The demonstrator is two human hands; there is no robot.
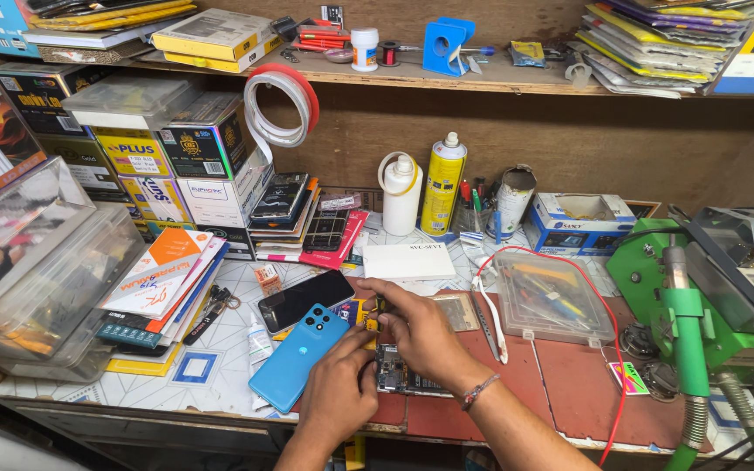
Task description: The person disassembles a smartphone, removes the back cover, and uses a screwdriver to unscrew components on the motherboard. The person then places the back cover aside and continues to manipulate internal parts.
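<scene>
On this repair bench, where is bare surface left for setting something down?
Bare red mat lies between the right hand and the green stand, below the clear plastic box. The tiled patch left of the blue phone is small. The back and left side are crowded.

Both hands point(386, 366) work a circuit board point(392, 371) beside blue phone point(298, 358).

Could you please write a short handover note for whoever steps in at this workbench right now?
Left hand: fingers curled, resting against the lower edge of the sky-blue phone back cover and beside the opened phone body.
Right hand: fingertips pressing down at the upper end of the opened phone body with its dark exposed circuit board.
Black-screened phone lies face up just above the blue cover.
White tweezers lie right of the hands.
Done: phone is open. Left: board is exposed, cover off.
</scene>
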